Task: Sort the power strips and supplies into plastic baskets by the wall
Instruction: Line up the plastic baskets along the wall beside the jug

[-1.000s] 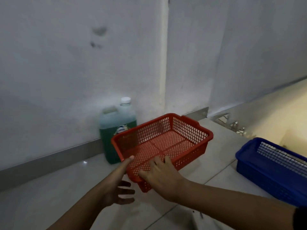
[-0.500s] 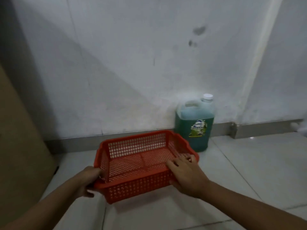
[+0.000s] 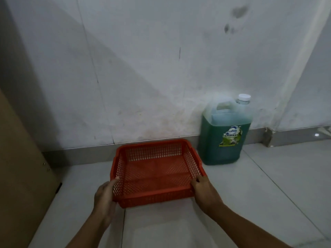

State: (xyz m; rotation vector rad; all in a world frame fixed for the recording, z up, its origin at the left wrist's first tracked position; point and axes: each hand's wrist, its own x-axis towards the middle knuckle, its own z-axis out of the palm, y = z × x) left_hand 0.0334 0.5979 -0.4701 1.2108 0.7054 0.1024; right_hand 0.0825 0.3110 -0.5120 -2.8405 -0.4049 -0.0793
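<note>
The empty red perforated plastic basket [image 3: 157,171], just left of the green dishwashing-liquid jug [image 3: 223,138], is gripped at both near corners by the left hand [image 3: 105,196] and right hand [image 3: 204,192]. It is probably being positioned; next, releasing and fetching supplies is required.

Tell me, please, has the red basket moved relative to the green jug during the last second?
Yes. The red basket was in front of the green jug; now it sits to the jug's left, nearer the wall, both hands gripping it.
</note>
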